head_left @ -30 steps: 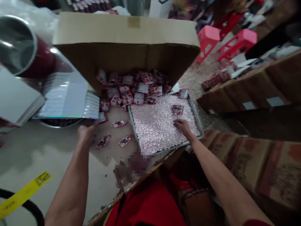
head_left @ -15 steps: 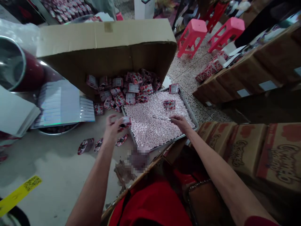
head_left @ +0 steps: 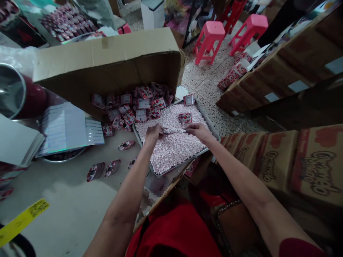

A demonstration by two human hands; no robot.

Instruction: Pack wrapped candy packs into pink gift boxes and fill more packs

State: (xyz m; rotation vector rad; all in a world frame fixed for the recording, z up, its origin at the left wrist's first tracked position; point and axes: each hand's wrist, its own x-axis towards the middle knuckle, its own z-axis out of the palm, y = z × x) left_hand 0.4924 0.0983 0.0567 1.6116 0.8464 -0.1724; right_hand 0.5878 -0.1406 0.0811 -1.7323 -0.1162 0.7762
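A metal tray (head_left: pixel 215 135) heaped with small pink candies (head_left: pixel 171 151) lies at the table's right edge. My left hand (head_left: pixel 152 132) and my right hand (head_left: pixel 197 130) are both over the candy heap, fingers closed. Between them they hold a thin pale strip of candies (head_left: pixel 173 131). A small red packet also seems tucked in my left hand, though I cannot be sure. Red-and-white packets (head_left: pixel 135 105) spill from a tipped cardboard box (head_left: pixel 107 64) behind the tray. A single red packet (head_left: pixel 184 117) rests on the candies.
Several filled red packets (head_left: pixel 104 169) lie on the table left of the tray. A stack of shiny sheets (head_left: pixel 69 128) and a metal pot (head_left: pixel 13 92) stand at left. Printed cartons (head_left: pixel 289 157) line the right; pink stools (head_left: pixel 211 39) stand on the floor.
My left hand has come from the table's packets over to the tray and met my right hand. My right hand lifted a strip of candies off the heap. The view has tilted.
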